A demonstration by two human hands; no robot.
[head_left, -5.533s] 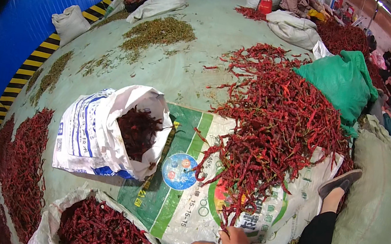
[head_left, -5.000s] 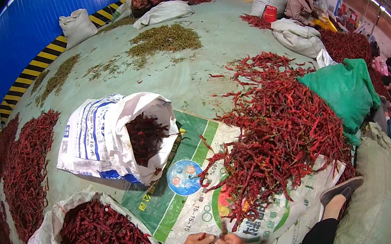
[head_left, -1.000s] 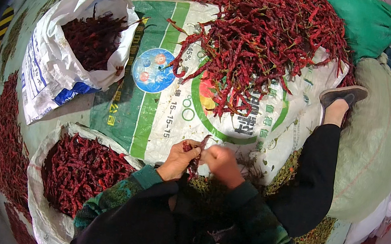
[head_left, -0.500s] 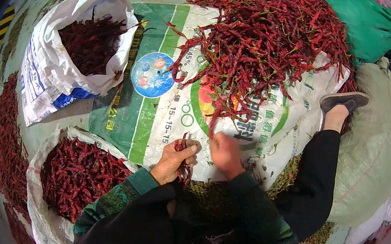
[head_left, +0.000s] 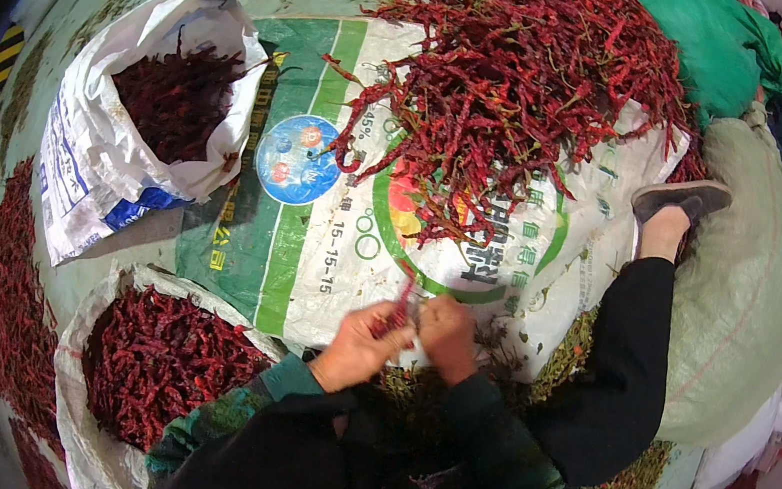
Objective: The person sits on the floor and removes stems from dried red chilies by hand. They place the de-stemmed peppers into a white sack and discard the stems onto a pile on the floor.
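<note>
The dried red chili (head_left: 399, 308) sits pinched between your hands, just above the printed sack (head_left: 330, 246) spread on the floor. Your left hand (head_left: 362, 343) curls around it; your right hand (head_left: 446, 332) clenches its end.

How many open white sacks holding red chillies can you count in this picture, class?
2. One open white sack lies at upper left beside the printed mat; the other sack sits at lower left by the left hand. Others may lie out of view.
</note>
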